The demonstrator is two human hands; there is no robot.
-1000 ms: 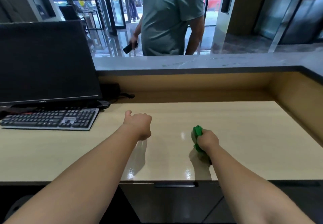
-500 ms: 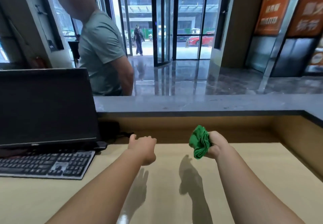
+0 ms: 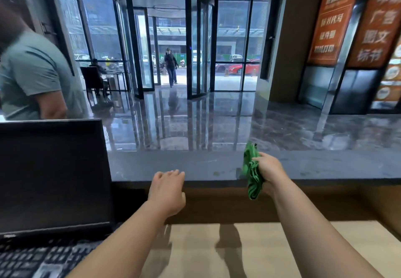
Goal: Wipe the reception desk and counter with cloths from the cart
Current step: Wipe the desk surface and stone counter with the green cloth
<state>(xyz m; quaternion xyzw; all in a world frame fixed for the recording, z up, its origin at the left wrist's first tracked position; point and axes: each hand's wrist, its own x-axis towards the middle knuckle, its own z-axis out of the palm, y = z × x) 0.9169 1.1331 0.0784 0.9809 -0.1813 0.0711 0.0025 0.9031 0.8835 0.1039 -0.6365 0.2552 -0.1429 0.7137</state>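
A bunched green cloth [image 3: 251,173] hangs in the grip of my right hand [image 3: 270,172], raised to the front edge of the dark stone counter [image 3: 195,164]. The cloth's top reaches over the counter edge. My left hand [image 3: 167,191] is stretched forward with relaxed fingers, its fingertips at the counter's front edge, holding nothing. Below both arms lies the light wooden reception desk [image 3: 260,249]. The cart is out of view.
A black monitor [image 3: 52,175] stands at the left with a keyboard [image 3: 32,260] in front of it. A person in a grey-green shirt [image 3: 32,78] stands beyond the counter at the far left. Glossy lobby floor and a glass revolving door [image 3: 169,45] lie beyond.
Both hands rose from the wooden desk toward the upper stone counter. My right hand lifted the green cloth off the desk. The view tilted up, and the person behind the counter moved left.
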